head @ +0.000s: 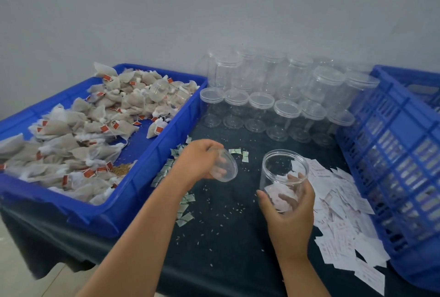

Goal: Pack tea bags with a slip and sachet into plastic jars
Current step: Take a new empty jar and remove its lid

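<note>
My right hand (289, 211) grips a clear open plastic jar (283, 172) just above the dark table; a white slip shows through its lower wall. My left hand (200, 162) holds the jar's clear lid (226, 165), tilted, to the left of the jar. Tea bags (78, 134) with red tags fill the blue tray (147, 165) at the left. Small green-white sachets (183, 203) lie along the tray's right side. White paper slips (342, 215) are heaped to the right of the jar.
Several lidded empty jars (285, 110) stand in rows at the back by the grey wall. One clear jar (159, 90) lies among the tea bags. A blue slatted crate (404, 165) stands at the right. Loose grains dot the black tablecloth (226, 237).
</note>
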### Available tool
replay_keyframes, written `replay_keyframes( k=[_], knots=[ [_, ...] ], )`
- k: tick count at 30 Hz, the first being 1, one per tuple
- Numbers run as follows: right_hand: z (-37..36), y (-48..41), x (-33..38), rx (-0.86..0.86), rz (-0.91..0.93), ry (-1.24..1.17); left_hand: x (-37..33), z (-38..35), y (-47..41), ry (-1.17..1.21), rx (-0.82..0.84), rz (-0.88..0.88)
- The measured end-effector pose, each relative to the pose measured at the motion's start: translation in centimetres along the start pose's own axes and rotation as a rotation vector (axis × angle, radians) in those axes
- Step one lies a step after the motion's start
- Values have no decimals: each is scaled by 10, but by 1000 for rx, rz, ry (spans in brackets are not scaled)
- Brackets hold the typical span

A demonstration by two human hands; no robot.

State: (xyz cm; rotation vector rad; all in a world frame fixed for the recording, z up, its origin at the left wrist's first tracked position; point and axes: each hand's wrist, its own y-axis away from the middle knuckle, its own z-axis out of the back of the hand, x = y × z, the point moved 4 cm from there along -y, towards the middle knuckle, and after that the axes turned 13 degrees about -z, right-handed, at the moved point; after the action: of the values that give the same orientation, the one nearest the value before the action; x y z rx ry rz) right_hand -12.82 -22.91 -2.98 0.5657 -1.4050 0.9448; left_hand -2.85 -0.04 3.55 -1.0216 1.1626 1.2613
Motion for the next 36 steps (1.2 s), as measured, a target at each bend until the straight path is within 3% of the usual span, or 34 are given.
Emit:
replay_keyframes(
  k=[6,9,13,17,19,21,24,27,32,36],
  knots=[
    [-8,3,-1,162,-47,55,53,-19,-10,-796,1,-285],
    [-8,5,0,215,-35,97,53,-20,-8,-1041,-25,-350],
    [-9,10,1,290,16,146,17,-14,9,-974,-72,-454],
    [-14,12,3,354,10,159,-46,41,33,-858,-214,-563],
    [-15,13,3,365,-2,152,-71,90,35,-901,-248,-494],
    [-16,15,1,366,-24,141,-79,140,30,-1060,-145,-295],
    [-15,16,5,346,-45,134,-53,187,30,-1315,272,162],
    [-15,18,10,337,-54,130,-8,188,43,-1193,642,549],
    [-17,19,16,351,-38,108,25,182,34,-1373,623,399],
    [-17,17,10,352,-42,106,22,185,18,-1410,429,169]
  ],
)
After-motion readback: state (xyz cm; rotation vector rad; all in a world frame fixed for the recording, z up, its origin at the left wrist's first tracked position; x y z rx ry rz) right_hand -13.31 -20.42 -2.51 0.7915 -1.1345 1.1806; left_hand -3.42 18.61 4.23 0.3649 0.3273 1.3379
